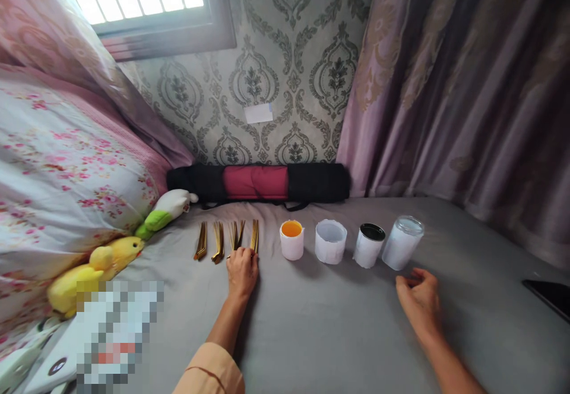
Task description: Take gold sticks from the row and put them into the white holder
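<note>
Four small groups of thin gold-coloured sticks [218, 242] lie in a row on the grey sheet, their exact kind too small to tell. My left hand [243, 272] is closed over the lower ends of the third group [236, 235], beside the rightmost group [254, 236]; its fingertips are partly hidden. To the right stand a white-wrapped cup with an orange inside [292, 246], a wider whitish tub [330, 248], a white-wrapped tin with a dark inside [369, 252] and a tilted-looking white-wrapped glass jar [402, 248]. My right hand [421, 299], loosely curled with thumb apart, is just below the jar and holds nothing visible.
A black and red rolled bag [256, 182] lies along the wall. At left are a yellow plush toy [95, 269], a green and white plush toy [167, 211] and a blurred white object [57, 355]. A dark flat object [547, 299] lies at the right edge.
</note>
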Motion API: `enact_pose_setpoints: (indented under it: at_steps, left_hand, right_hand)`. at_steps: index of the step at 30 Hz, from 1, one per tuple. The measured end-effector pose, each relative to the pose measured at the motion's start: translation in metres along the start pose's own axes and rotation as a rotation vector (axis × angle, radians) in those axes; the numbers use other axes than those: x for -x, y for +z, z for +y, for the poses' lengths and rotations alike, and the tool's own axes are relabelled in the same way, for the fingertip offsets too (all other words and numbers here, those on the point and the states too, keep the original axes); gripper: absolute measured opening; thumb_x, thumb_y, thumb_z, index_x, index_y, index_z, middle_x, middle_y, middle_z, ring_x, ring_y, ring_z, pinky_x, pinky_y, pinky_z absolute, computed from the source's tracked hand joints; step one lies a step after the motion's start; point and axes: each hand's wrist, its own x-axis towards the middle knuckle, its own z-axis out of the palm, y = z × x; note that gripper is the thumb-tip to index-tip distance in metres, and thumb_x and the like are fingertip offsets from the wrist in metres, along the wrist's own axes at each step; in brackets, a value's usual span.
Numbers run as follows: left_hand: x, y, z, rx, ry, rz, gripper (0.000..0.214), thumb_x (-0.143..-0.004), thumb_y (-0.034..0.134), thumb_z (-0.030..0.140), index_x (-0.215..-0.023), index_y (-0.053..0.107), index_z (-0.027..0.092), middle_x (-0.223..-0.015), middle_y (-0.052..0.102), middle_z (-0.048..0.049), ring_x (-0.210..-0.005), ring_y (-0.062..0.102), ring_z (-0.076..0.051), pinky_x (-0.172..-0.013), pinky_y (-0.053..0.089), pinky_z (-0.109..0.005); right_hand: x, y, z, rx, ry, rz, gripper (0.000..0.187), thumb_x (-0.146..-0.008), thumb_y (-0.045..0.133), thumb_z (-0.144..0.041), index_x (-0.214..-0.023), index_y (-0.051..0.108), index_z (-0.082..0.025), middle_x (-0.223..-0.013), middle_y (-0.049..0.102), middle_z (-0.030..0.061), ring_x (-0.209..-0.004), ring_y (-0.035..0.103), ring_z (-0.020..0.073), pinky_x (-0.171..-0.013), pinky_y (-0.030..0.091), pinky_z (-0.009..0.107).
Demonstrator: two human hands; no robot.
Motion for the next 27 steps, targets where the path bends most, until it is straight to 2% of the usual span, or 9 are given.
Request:
enact_pose_setpoints:
  at_steps: [9, 15, 22, 27]
  left_hand:
    - [-0.0005, -0.0001, -0.0008, 0.055, 0.004, 0.026, 0.022, -0.081, 0.038, 0.029, -0.079, 0.058, 0.019, -0.083, 0.055, -0.0061, -0.082, 0.046, -0.02, -0.068, 0.031, -0.03]
    - [0.0, 0.0, -0.0008, 0.123, 0.004, 0.064, 0.022, -0.081, 0.039, 0.03, -0.079, 0.058, 0.018, -0.081, 0.057, -0.0055, -0.083, 0.047, -0.02, -0.071, 0.032, -0.031]
    - [-0.0011, 0.0003, -0.002, 0.252, 0.044, 0.059, 0.021, -0.08, 0.04, 0.031, -0.076, 0.056, 0.018, -0.076, 0.06, -0.004, -0.074, 0.05, -0.017, -0.07, 0.035, -0.03]
    - [-0.0007, -0.0008, -0.0005, 0.391, 0.021, 0.039, 0.023, -0.079, 0.04, 0.034, -0.079, 0.057, 0.018, -0.077, 0.061, -0.0049, -0.072, 0.051, -0.017, -0.068, 0.038, -0.029]
  right_hand:
    - [-0.0002, 0.0003, -0.0023, 0.014, 0.031, -0.007, 0.043, -0.062, 0.051, -0.03, -0.101, 0.043, -0.014, -0.075, 0.053, 0.005, -0.071, 0.05, 0.0217, -0.066, 0.038, 0.033]
    - [0.0002, 0.0, -0.0016, 0.01, 0.004, -0.015, 0.043, -0.062, 0.05, -0.03, -0.101, 0.042, -0.013, -0.076, 0.054, 0.0058, -0.074, 0.05, 0.023, -0.068, 0.037, 0.033]
    - [0.0001, -0.0005, -0.003, 0.016, 0.01, -0.025, 0.041, -0.063, 0.049, -0.03, -0.101, 0.043, -0.014, -0.075, 0.053, 0.0056, -0.072, 0.05, 0.0229, -0.067, 0.038, 0.033]
    - [-0.0005, -0.0003, -0.0009, 0.017, -0.01, -0.018, 0.042, -0.063, 0.049, -0.03, -0.1, 0.044, -0.013, -0.076, 0.053, 0.0058, -0.074, 0.05, 0.0233, -0.068, 0.037, 0.034]
